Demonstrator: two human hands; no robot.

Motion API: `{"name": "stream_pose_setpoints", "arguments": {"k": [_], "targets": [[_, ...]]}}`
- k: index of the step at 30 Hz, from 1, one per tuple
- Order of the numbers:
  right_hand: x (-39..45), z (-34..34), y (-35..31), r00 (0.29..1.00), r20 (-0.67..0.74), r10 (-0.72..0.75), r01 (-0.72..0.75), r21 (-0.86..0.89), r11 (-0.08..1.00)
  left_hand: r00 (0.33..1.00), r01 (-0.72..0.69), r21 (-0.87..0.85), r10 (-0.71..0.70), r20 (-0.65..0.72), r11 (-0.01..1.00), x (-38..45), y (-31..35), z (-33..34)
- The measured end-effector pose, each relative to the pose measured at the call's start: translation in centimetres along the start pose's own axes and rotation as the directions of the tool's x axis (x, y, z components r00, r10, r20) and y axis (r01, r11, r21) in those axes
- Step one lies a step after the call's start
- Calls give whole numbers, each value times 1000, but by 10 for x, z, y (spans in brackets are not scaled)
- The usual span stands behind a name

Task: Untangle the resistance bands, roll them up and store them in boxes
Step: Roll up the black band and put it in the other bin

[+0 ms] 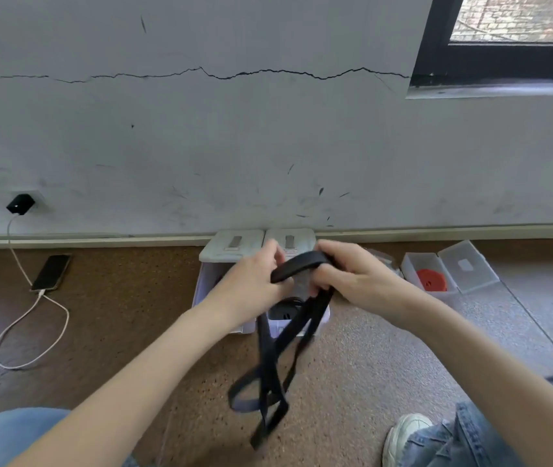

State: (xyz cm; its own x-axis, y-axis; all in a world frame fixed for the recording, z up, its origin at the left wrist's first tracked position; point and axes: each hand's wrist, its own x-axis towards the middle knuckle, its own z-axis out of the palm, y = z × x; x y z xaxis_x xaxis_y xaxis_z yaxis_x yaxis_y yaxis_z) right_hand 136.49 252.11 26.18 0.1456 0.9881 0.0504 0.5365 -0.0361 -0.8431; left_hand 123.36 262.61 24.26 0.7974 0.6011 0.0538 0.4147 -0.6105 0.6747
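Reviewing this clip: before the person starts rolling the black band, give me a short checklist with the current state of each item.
1. Both hands hold the black band: ok; left hand and right hand grip its top loop.
2. Band untangled: not ok; the hanging strands cross and loop near the floor.
3. Band clear of the floor: cannot tell; the lower end is blurred.
4. Box ready to receive: ok; the white boxes behind the hands stand open, lids up.
5. Free space in those boxes: cannot tell; the hands hide most of the inside.
6. Red band stored: ok; it lies rolled in the clear box.

Both hands [255,281] [352,278] grip a black resistance band [298,264] above open boxes [234,247].
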Motion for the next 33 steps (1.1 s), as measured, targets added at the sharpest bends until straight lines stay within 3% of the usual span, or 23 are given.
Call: {"name": "stream_pose_setpoints", "arguments": {"k": [2, 4, 6, 7, 9, 10, 11, 13, 14, 16, 17, 19, 22, 25, 28, 30, 31, 33], "targets": [[1, -4, -8, 994, -86, -68, 91, 295, 951, 995, 30, -110, -20, 98, 993, -8, -13, 15], [0, -11, -11, 978, -179, -106, 189, 553, 812, 976, 60, -84, -41, 213, 995, -21, -32, 36], [1, -19, -8, 969, -223, -103, 221, 606, 765, 957, 140, -63, -118, 267, 988, -30, -47, 43], [2, -22, -4, 975, -210, -69, 172, 525, 834, 953, 184, -65, -162, 256, 981, -30, -52, 41], [3, -25, 12, 994, -67, 88, -78, 133, 988, 969, 205, -143, -181, 165, 968, -25, -53, 28], [3, -25, 21, 974, 62, 219, -210, -125, 970, 981, 187, -248, -168, 97, 950, -22, -49, 17], [1, -23, 30, 907, 193, 373, -288, -362, 887, 989, 146, -337, -142, 35, 930, -19, -41, 4], [-5, -20, 40, 786, 294, 544, -281, -614, 737, 999, 28, -318, -32, -5, 948, -14, -26, -14], [-7, -20, 41, 789, 310, 530, -277, -591, 758, 999, -16, -170, 21, 25, 985, -13, -18, -16], [-7, -17, 32, 873, 327, 361, -303, -216, 928, 987, -94, 141, 74, 140, 986, -11, -6, -9], [-6, -13, 24, 897, 354, 266, -262, -59, 963, 983, -104, 212, 68, 172, 972, -10, 0, -4], [-3, 1, 17, 931, 324, 167, -165, -33, 986, 986, -81, 170, 54, 159, 982, -6, 5, 5], [1, 14, 9, 987, 121, 111, -107, -34, 994, 990, -43, 80, 32, 139, 996, -1, 2, 2], [3, 3, 1, 995, -39, 87, -73, 263, 962, 991, -24, -38, 29, 133, 999, -5, -12, 3], [2, -10, 1, 992, -120, 24, 44, 531, 847, 979, 23, -149, 7, 205, 989, -13, -30, 9], [2, -13, 7, 993, -109, 33, 29, 525, 851, 977, 60, -202, -17, 210, 978, -15, -37, 4], [1, -14, 12, 995, -75, 59, -22, 424, 906, 983, 71, -227, -29, 182, 971, -14, -38, -1], [2, -16, 23, 990, 33, 135, -135, 2, 991, 996, 56, -270, -35, 81, 961, -11, -37, -12]]}}
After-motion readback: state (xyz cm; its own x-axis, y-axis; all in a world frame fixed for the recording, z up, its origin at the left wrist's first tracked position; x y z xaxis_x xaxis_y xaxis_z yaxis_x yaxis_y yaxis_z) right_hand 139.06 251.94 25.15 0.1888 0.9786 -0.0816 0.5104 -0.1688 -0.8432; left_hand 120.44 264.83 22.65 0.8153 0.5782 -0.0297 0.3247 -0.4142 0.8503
